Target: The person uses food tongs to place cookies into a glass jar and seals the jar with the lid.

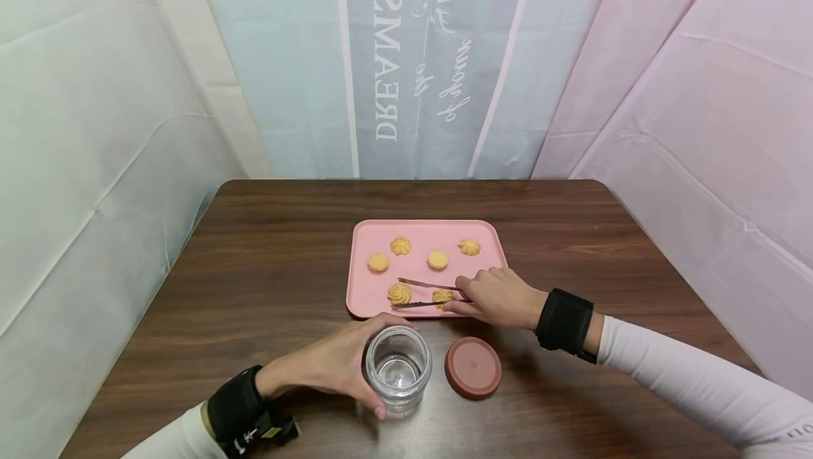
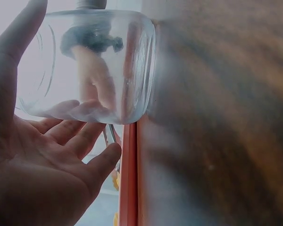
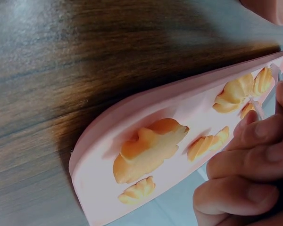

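Note:
An uncapped clear glass jar [image 1: 399, 367] stands upright on the table, its inside bare. My left hand [image 1: 343, 359] holds it from the left side, thumb toward me and fingers round the far side. In the left wrist view the jar [image 2: 96, 66] shows between thumb and fingers. My right hand [image 1: 498, 296] grips metal tongs [image 1: 424, 303] over the pink tray [image 1: 360, 303]. The tong arms are spread, their tips either side of a swirled cookie [image 1: 399, 294]; whether they touch it, I cannot tell. Another cookie [image 1: 442, 296] lies between the arms nearer the hand.
Several other cookies, such as the flower-shaped one [image 1: 469, 246], lie spread over the tray. A reddish-brown lid [image 1: 473, 367] lies on the wooden table [image 1: 267, 254] right of the jar. Cloth curtains [image 1: 432, 63] hang behind the table and along both sides.

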`<state>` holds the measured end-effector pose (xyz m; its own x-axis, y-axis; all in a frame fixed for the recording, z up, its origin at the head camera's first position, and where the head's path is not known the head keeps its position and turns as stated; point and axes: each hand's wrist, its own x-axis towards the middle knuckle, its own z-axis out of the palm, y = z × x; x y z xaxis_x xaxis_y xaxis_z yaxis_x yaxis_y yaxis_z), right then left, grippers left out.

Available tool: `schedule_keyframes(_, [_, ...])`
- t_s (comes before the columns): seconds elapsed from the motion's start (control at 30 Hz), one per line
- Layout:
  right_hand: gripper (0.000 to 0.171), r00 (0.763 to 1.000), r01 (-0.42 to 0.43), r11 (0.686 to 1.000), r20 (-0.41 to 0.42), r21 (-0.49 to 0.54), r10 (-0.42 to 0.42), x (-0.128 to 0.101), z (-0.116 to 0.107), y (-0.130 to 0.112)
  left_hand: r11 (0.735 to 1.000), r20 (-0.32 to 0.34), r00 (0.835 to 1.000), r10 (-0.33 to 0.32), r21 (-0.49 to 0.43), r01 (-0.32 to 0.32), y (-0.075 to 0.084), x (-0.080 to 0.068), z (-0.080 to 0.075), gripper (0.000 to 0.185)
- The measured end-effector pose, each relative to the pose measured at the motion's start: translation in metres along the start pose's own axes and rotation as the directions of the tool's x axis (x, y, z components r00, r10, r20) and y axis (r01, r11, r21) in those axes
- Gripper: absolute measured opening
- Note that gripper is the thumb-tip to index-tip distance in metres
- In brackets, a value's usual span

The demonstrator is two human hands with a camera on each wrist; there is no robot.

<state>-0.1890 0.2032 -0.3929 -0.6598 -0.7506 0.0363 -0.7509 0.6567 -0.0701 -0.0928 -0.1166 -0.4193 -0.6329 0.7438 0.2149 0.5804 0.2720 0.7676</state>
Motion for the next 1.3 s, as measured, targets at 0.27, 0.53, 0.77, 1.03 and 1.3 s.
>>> schedule_keyframes(0.27, [0.037,0.999,-0.002,0.999,0.034,0.05,0.001,0.001,-0.0008,0.0005,1.0,0.02,1.0,0.01,0.006,-0.01,0.0016,0.002,0.0008,0.102])
schedule_keyframes(0.53, [0.035,0.999,0.015,0.997,0.036,0.073,-0.018,0.0022,-0.0004,0.0008,1.0,0.026,1.0,-0.018,0.018,0.017,0.0026,0.0017,0.001,0.096])
schedule_keyframes(0.77, [0.034,0.999,0.036,0.996,0.027,0.08,-0.039,0.0017,0.0033,0.0024,1.0,0.029,0.999,-0.023,0.013,0.022,0.0021,0.0014,0.001,0.095])
schedule_keyframes(1.03, [0.035,0.999,0.045,0.996,0.022,0.082,-0.047,0.0,0.005,0.0033,1.0,0.034,0.999,-0.03,-0.003,0.03,0.0038,0.0017,0.001,0.095])
schedule_keyframes(1.3, [0.035,0.999,0.051,0.996,0.01,0.08,-0.051,-0.0005,0.0029,0.0026,1.0,0.033,0.999,-0.026,-0.006,0.026,0.0038,0.0027,0.0012,0.094])
